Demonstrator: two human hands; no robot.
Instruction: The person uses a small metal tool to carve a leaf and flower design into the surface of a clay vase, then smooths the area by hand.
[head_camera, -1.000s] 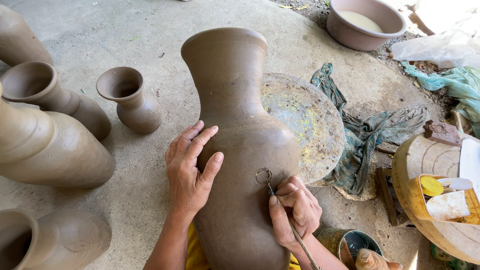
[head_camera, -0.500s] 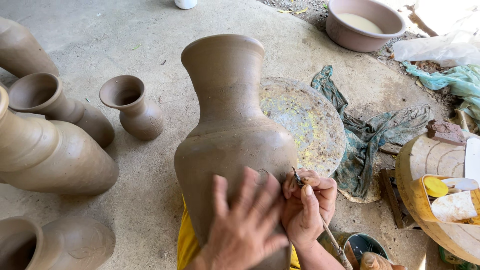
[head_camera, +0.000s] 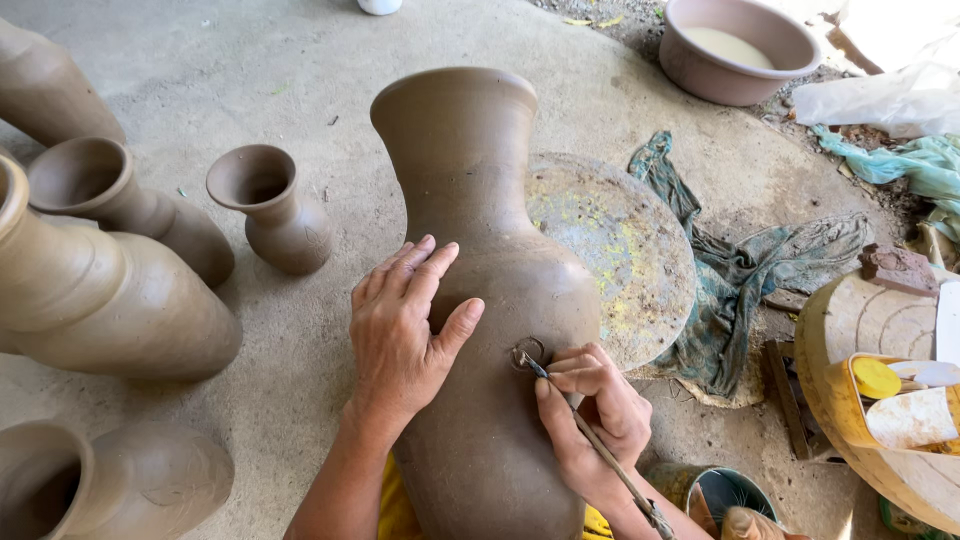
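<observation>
Left hand (head_camera: 400, 325) open flat against tall clay vase (head_camera: 480, 300); right hand (head_camera: 595, 415) pinched around loop tool (head_camera: 580, 430), loop touching vase.

Unfired clay vases — six in view: one tall vase (head_camera: 480, 300) in the middle, one small vase (head_camera: 275, 210) standing alone, four more at the left edge: far corner vase (head_camera: 50, 85), flared-neck vase (head_camera: 120, 205), big lying vase (head_camera: 100, 295), bottom-left vase (head_camera: 110, 485). Hands — two: left hand (head_camera: 405, 330), right hand (head_camera: 595, 420). One loop tool (head_camera: 580, 430). One round disc (head_camera: 615, 250). One pink basin (head_camera: 735, 50). Green rags: two, dark rag (head_camera: 760, 270), pale rag (head_camera: 910, 160). One yellow tub (head_camera: 905, 405). One small can (head_camera: 725, 495).
</observation>
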